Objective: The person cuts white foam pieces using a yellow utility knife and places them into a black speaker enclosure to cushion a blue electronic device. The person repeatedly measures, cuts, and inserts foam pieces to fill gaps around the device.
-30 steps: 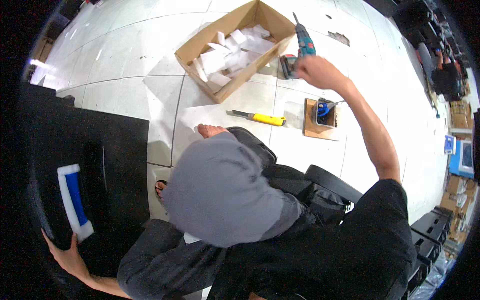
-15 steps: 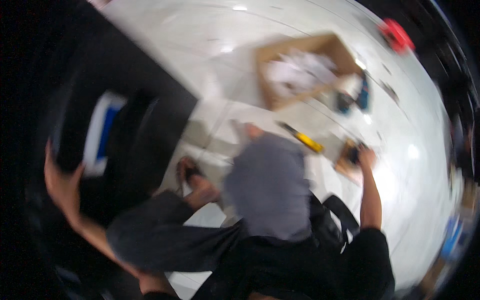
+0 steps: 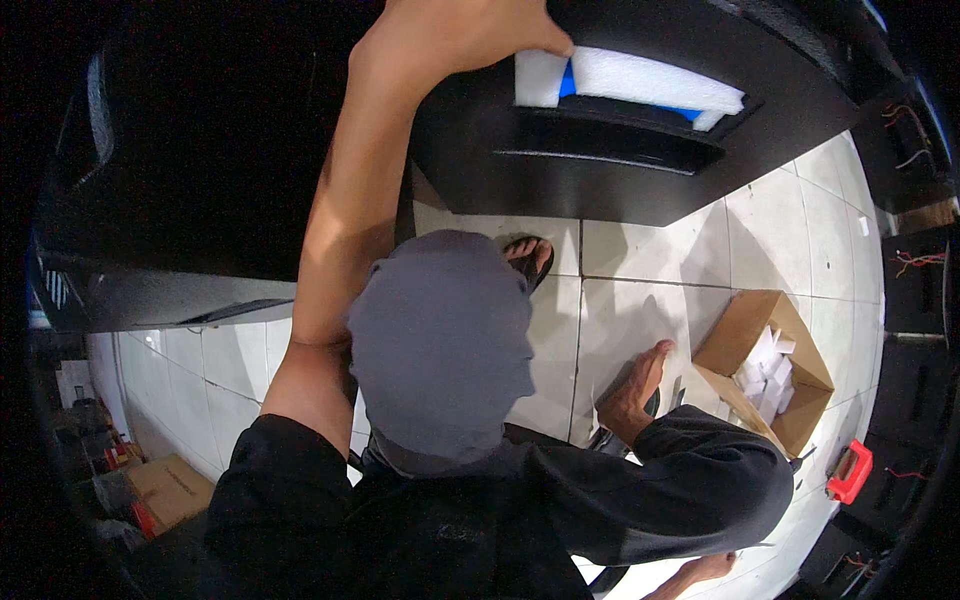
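Note:
My left hand (image 3: pixel 455 35) rests against a large black cabinet (image 3: pixel 560 190) at the top of the view. Its thumb is stretched out and touches the end of a white foam strip (image 3: pixel 655 82), while the other fingers lie past the upper edge. Foam and some blue material (image 3: pixel 568 80) sit in a long opening in the cabinet's face. My right hand (image 3: pixel 712 566) is low at the right, beyond my bent knee, over the floor. It is small and partly hidden, so I cannot make out its fingers or anything in them.
An open cardboard box (image 3: pixel 715 350) holding white pieces stands at the right on the tiled floor (image 3: pixel 640 310). Past it lies a red object (image 3: pixel 850 472), near black boxes with loose wires (image 3: pixel 918 262). A grey cloth-covered shape (image 3: pixel 440 350) blocks the middle. Another carton (image 3: pixel 170 490) stands lower left.
My view has swung left, bringing the cabinet and my left hand from the left side to the top. The cardboard box and my right hand now appear farther right and lower.

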`<state>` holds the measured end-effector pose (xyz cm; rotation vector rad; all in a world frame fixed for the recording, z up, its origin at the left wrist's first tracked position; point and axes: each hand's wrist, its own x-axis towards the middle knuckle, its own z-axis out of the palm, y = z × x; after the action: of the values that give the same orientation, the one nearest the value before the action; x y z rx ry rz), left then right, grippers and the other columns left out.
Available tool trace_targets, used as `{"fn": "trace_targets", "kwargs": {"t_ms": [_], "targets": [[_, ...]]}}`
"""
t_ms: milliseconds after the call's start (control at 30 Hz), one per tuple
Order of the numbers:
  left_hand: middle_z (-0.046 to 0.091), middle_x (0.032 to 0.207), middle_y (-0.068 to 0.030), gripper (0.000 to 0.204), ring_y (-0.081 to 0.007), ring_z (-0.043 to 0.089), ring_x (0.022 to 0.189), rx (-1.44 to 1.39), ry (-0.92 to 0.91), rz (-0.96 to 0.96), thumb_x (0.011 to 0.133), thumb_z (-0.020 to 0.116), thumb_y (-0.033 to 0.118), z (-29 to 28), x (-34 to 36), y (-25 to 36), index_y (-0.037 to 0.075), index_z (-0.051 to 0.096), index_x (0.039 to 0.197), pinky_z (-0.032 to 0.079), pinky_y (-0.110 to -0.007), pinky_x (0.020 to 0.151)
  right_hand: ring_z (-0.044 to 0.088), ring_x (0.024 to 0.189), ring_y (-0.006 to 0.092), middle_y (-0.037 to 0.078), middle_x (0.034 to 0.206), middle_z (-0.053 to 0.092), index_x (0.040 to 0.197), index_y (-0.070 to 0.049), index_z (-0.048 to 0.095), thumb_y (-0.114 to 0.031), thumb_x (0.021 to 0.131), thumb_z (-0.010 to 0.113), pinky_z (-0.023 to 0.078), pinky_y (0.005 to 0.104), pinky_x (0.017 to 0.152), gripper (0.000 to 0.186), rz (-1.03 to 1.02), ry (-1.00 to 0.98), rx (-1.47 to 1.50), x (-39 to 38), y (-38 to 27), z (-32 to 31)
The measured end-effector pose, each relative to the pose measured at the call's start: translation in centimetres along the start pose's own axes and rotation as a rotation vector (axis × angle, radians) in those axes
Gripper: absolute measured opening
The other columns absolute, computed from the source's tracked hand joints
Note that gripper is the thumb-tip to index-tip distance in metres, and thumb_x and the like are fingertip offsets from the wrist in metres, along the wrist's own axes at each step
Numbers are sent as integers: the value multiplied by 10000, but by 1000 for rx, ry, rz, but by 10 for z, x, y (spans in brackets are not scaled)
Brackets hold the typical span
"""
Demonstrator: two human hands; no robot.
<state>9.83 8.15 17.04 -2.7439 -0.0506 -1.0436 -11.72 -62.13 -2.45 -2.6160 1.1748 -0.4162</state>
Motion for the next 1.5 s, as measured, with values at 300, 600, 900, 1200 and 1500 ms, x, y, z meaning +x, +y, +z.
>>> {"fn": "trace_targets", "kwargs": {"t_ms": [300,600,900,1200,1500], "targets": [[583,1117,-182,868,-341,536,1102,-63,33,7,603,862,180,-3,5,6,38,496,1378,396,-420,992,529,908,215,77,921,508,1014,11,537,-237,877,586,413,326,900,287,-764,-329,806,50,-287,-101],[624,1110,-167,655,-303,582,1060,-402,419,-1,649,823,127,10,-55,10,75,592,1260,426,-405,959,546,876,175,124,979,601,1110,1,585,-154,1000,513,444,330,769,204,-1594,-661,117,-100,-530,-57],[713,857,-154,476,-178,675,742,-1590,-155,-959,955,608,377,46,-63,79,-93,679,969,538,-290,680,413,536,166,120,570,476,772,16,612,-373,976,597,353,347,515,439,-1596,-537,332,-128,-573,-11],[696,808,-124,370,-144,630,692,-1664,19,-815,1007,539,268,69,-57,85,-62,671,903,510,-284,663,450,467,298,180,539,493,696,14,572,-367,971,603,378,395,502,470,-1653,-452,269,-133,-588,9],[682,735,-89,341,-121,602,650,-1383,86,-756,995,551,239,78,-57,85,-27,669,818,481,-282,614,444,451,271,170,501,467,646,23,585,-422,960,604,378,397,506,546,-1624,-439,194,-139,-596,8]]}}
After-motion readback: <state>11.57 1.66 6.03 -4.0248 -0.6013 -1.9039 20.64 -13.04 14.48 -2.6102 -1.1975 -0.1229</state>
